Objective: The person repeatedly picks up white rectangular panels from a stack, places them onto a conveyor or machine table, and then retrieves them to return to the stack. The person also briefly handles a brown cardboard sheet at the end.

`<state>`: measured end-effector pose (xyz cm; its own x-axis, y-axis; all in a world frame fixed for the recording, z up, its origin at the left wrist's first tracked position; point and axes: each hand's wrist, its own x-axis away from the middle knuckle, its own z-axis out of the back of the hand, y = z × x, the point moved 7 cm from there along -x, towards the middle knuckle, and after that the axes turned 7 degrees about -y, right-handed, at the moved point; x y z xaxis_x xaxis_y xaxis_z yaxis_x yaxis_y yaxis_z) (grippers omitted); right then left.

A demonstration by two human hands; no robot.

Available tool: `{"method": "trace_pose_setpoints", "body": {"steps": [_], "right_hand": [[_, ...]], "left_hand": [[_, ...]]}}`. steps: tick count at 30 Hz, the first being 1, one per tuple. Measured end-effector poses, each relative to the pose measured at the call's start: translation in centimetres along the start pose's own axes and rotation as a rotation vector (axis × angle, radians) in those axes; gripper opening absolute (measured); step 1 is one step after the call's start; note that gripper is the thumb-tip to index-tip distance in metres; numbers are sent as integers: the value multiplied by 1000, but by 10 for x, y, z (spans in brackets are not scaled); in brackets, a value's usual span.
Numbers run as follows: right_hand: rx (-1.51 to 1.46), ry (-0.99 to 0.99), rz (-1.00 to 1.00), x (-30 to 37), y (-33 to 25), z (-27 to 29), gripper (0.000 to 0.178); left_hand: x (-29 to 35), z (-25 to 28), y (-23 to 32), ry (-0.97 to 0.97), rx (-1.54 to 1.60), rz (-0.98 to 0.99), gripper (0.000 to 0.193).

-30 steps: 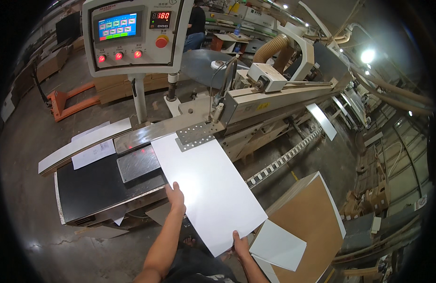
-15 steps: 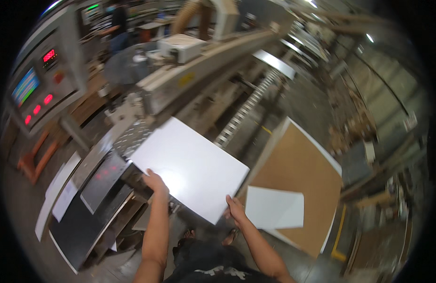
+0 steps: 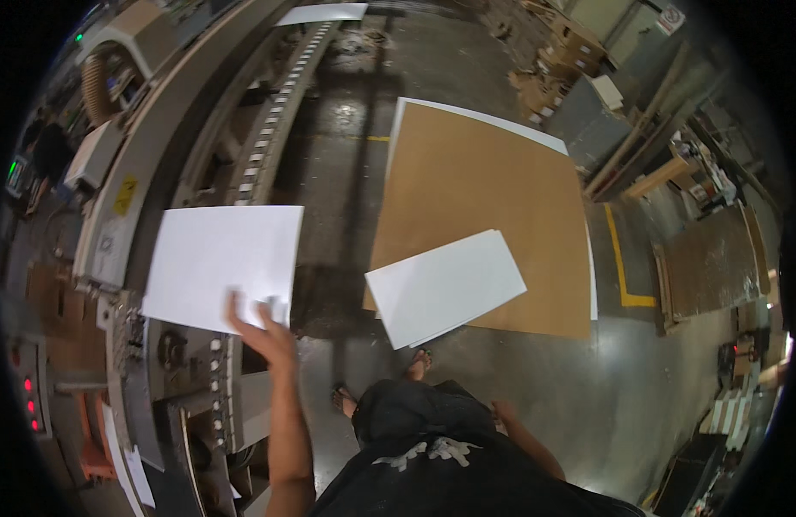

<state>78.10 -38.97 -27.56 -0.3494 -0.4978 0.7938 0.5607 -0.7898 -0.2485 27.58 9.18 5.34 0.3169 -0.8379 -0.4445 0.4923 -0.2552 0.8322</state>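
White panel (image 3: 221,258) is now left at the machine's side, beside the long machine beam (image 3: 114,226) and over the near end of the roller track (image 3: 273,138). Half a second earlier it is gripped at its edges by both hands; now the right hand (image 3: 500,414) is drawn back to the hip and the view is swung rightward. By this, the panel's weight seems to be given over to the machine, with the two-handed carrying apparently finished. The left hand (image 3: 273,342) is raised at the panel's near edge, its fingers spread and blurred; whether the surface is touched cannot be told. The right hand's grip cannot be told either, as it is partly hidden by the clothing.

Counted: one panel is seen by the left hand, and one far panel (image 3: 323,13) across the track's far end. On one brown board (image 3: 484,181), at least two smaller white sheets (image 3: 445,289) are stacked askew. Three red lights (image 3: 31,405) are lit at far left.
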Motion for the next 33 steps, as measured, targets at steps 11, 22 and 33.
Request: {"method": "trace_pose_setpoints", "body": {"steps": [11, 22, 33], "right_hand": [[-938, 261, -571, 154, 136, 52, 34], [-542, 185, -502, 155, 114, 37, 40], [-433, 214, -410, 138, 102, 23, 39]], "left_hand": [[370, -313, -220, -811, -664, 850, 82], [367, -292, -263, -1009, -700, 774, 59], [348, -284, -259, -998, -461, 773, 52]]}}
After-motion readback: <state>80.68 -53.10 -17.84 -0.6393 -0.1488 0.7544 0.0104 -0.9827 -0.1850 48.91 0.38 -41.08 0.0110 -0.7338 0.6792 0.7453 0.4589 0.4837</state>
